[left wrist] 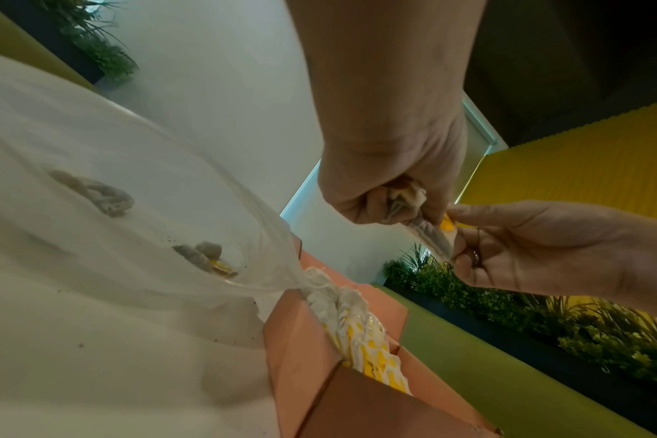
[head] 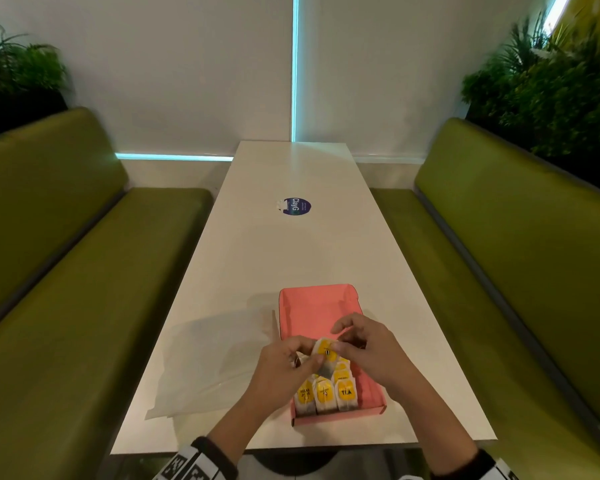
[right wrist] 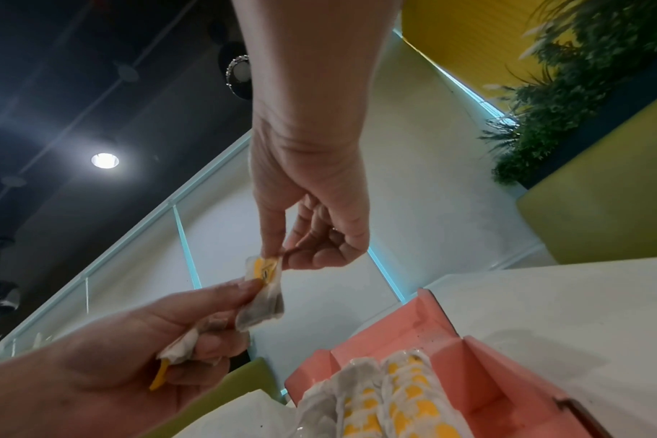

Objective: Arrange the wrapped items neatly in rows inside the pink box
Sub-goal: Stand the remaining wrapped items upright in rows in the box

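Far left on the long white table (head: 291, 258), a clear plastic bag (head: 208, 362) lies flat beside the left wall of the open pink cardboard box (head: 312, 306), with what look like two or three leftover items inside it in the left wrist view, too blurred to count surely. Moving in, the left hand (head: 284, 368) has its fingers curled around a crumpled bunch of wrapped sachets, number unclear, while its fingertips also pinch the lower end of one white wrapped tea sachet with a yellow round label (head: 326, 351). That sachet hangs over the middle of the box, long axis running roughly toward the far wall, label uppermost. The right hand (head: 364, 344) pinches its upper end between thumb and forefinger, so both hands share it, the right nearer the bare far half. Below, packed sachets (head: 326, 393) stand in three columns against the near wall, three across the front; deeper rows are hidden. The next slot, I'd judge, lies just beyond them.
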{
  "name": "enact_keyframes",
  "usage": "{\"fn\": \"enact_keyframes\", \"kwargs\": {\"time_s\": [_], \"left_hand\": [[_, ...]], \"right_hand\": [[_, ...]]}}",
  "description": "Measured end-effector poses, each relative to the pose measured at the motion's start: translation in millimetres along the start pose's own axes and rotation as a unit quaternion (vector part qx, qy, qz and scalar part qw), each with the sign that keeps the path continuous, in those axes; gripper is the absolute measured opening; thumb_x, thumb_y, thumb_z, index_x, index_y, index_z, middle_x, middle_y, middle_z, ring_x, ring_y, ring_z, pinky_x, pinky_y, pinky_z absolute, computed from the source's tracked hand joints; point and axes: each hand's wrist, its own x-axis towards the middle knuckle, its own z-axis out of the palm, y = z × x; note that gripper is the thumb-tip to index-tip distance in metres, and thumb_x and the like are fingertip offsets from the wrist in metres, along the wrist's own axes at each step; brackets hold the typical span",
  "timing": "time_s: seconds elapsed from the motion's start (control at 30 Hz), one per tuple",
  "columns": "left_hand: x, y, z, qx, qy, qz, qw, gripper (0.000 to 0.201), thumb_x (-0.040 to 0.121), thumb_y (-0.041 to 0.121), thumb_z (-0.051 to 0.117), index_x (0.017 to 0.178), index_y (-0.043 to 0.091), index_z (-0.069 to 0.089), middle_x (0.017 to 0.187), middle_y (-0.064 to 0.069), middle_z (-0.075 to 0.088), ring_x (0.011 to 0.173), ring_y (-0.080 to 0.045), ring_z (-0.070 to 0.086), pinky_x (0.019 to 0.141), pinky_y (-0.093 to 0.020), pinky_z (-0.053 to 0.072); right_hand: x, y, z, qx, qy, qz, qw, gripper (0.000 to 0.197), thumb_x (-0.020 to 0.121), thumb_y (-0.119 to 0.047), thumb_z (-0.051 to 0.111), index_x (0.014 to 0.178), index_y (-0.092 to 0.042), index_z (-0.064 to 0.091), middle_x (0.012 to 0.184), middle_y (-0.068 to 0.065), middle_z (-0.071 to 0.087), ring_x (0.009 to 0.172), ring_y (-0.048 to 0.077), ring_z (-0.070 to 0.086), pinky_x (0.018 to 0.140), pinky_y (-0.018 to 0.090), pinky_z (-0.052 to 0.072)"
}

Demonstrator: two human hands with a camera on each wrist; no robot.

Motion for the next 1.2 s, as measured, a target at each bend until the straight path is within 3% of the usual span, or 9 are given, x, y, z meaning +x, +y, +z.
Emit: {"fn": "enact_keyframes", "kwargs": {"time_s": [0.1, 0.17, 0.27, 0.43, 0.57, 0.7, 0.9, 1.03, 1.2], "left_hand": [[0, 3, 1, -0.013, 0.009, 0.004, 1.000, 0.009, 0.084, 0.014, 0.068, 0.087, 0.021, 0.073, 0.079, 0.002, 0.073, 0.077, -0.013, 0.068, 0.073, -0.027, 0.053], [-1, 8, 1, -0.032, 0.013, -0.004, 0.999, 0.010, 0.084, 0.013, 0.068, 0.089, 0.021, 0.072, 0.078, 0.005, 0.074, 0.078, -0.011, 0.068, 0.072, -0.020, 0.052], [-1, 10, 3, -0.063, 0.039, -0.018, 0.997, 0.021, 0.080, 0.016, 0.072, 0.097, 0.027, 0.065, 0.080, 0.007, 0.073, 0.078, -0.006, 0.067, 0.069, -0.013, 0.048], [-2, 8, 3, -0.015, 0.053, -0.013, 0.998, 0.026, 0.073, 0.020, 0.079, 0.090, 0.028, 0.062, 0.084, 0.009, 0.070, 0.081, 0.000, 0.063, 0.069, -0.006, 0.042], [-4, 9, 5, -0.017, 0.059, -0.001, 0.998, 0.019, 0.077, 0.014, 0.076, 0.082, 0.031, 0.067, 0.078, 0.013, 0.071, 0.075, 0.001, 0.063, 0.068, -0.013, 0.047], [-5, 6, 5, -0.026, 0.065, -0.001, 0.998, 0.017, 0.082, 0.017, 0.070, 0.086, 0.033, 0.070, 0.082, 0.013, 0.073, 0.079, -0.002, 0.066, 0.074, -0.022, 0.054], [-7, 7, 9, 0.049, 0.148, 0.045, 0.987, 0.019, 0.082, 0.018, 0.070, 0.090, 0.035, 0.069, 0.079, 0.018, 0.067, 0.073, 0.010, 0.061, 0.065, -0.005, 0.045], [-6, 7, 10, 0.106, 0.170, 0.083, 0.976, 0.014, 0.082, 0.019, 0.070, 0.093, 0.027, 0.075, 0.081, 0.021, 0.067, 0.077, 0.010, 0.060, 0.068, -0.004, 0.044], [-5, 11, 7, 0.084, 0.197, 0.075, 0.974, 0.013, 0.082, 0.013, 0.069, 0.081, 0.026, 0.071, 0.075, 0.023, 0.063, 0.072, 0.006, 0.059, 0.063, -0.007, 0.044]], "right_hand": [[-1, 0, -1, 0.058, -0.035, 0.021, 0.997, 0.030, 0.077, -0.011, 0.074, 0.099, -0.026, 0.060, 0.087, 0.000, 0.065, 0.081, 0.010, 0.061, 0.071, 0.019, 0.051], [0, 5, 0, 0.034, -0.051, 0.034, 0.998, 0.023, 0.076, -0.015, 0.076, 0.095, -0.021, 0.064, 0.090, 0.000, 0.067, 0.083, 0.012, 0.062, 0.076, 0.026, 0.054], [2, 11, 6, 0.023, -0.023, 0.041, 0.999, 0.007, 0.080, -0.017, 0.071, 0.082, -0.011, 0.066, 0.083, 0.013, 0.067, 0.077, 0.018, 0.060, 0.077, 0.037, 0.051], [5, 11, 13, 0.069, 0.020, 0.051, 0.996, 0.007, 0.090, -0.008, 0.057, 0.088, -0.002, 0.056, 0.075, 0.008, 0.064, 0.067, 0.017, 0.061, 0.068, 0.033, 0.052], [3, 7, 16, 0.067, 0.019, 0.054, 0.996, 0.006, 0.093, -0.010, 0.053, 0.088, -0.006, 0.053, 0.074, 0.003, 0.063, 0.058, 0.011, 0.059, 0.058, 0.023, 0.050], [3, 4, 15, 0.087, 0.026, 0.057, 0.994, 0.008, 0.091, -0.011, 0.057, 0.087, -0.005, 0.056, 0.074, 0.007, 0.062, 0.059, 0.014, 0.061, 0.057, 0.023, 0.052], [4, 3, 19, 0.103, 0.059, 0.067, 0.991, 0.009, 0.091, -0.006, 0.056, 0.092, 0.002, 0.058, 0.075, 0.013, 0.064, 0.053, 0.013, 0.059, 0.051, 0.021, 0.049], [3, 3, 21, 0.088, 0.062, 0.066, 0.992, 0.006, 0.091, -0.008, 0.057, 0.090, -0.002, 0.059, 0.073, 0.010, 0.064, 0.052, 0.010, 0.059, 0.051, 0.019, 0.050], [3, 2, 18, 0.103, 0.057, 0.075, 0.990, 0.006, 0.091, -0.007, 0.056, 0.089, -0.002, 0.059, 0.071, 0.008, 0.063, 0.051, 0.010, 0.059, 0.051, 0.019, 0.050]]}}
